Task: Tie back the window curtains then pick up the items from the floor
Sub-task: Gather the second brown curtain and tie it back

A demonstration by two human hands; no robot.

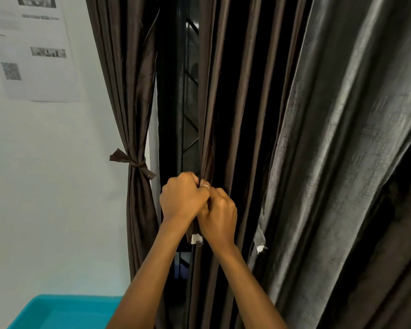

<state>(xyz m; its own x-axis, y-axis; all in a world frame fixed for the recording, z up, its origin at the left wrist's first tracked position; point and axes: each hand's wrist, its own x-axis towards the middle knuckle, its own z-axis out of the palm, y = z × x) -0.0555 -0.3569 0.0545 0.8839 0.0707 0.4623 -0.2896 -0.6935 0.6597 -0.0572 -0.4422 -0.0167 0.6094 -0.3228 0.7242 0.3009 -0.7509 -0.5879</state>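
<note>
Grip: both closed. The left hand (pixel 183 197) and right hand (pixel 220 216) press knuckle to knuckle, fingers curled round the leading edge of the dark brown pleated fabric curtain panel (pixel 237 103), which hangs loose at centre frame in front of the black window grille (pixel 188 91).

Handling (judged): soft, light, limp cloth with a slight sheen. It will bunch readily but may slide through a slack hold. Gather the folds at mid-height, level with the neighbouring knot.

Adjacent: the matching brown curtain at the left (pixel 126 79) is already cinched by its knotted brown fabric tie band (pixel 134 162). A grey-sheened drape (pixel 337 138) hangs untied at the right. A small frayed white tag (pixel 196 238) shows just below the hands.

Also present: printed paper sheet (pixel 33 55) on the wall; turquoise plastic tub (pixel 64 312), lower left.

Floor items: not in view.
</note>
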